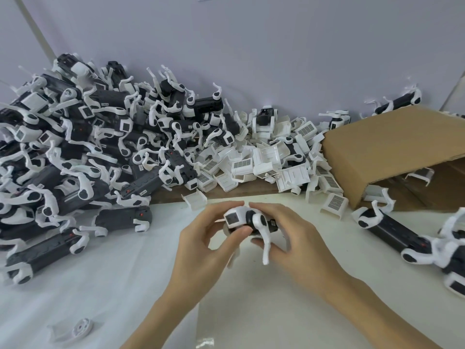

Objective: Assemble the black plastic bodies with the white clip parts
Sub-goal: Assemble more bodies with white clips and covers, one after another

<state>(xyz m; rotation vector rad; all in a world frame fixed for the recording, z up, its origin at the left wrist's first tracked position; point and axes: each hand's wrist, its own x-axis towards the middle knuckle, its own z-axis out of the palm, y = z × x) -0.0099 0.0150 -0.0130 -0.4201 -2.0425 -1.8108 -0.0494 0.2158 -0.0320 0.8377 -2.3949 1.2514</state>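
Your left hand [201,238] pinches the white clip [235,217] end; your right hand [284,235] grips the black body [254,224], held just above the desk [125,285]. Looks like seating. Next: press until flush, then drop it on the finished pile [75,152].

Single head-worn view, forward and down, close above the hands [241,238].
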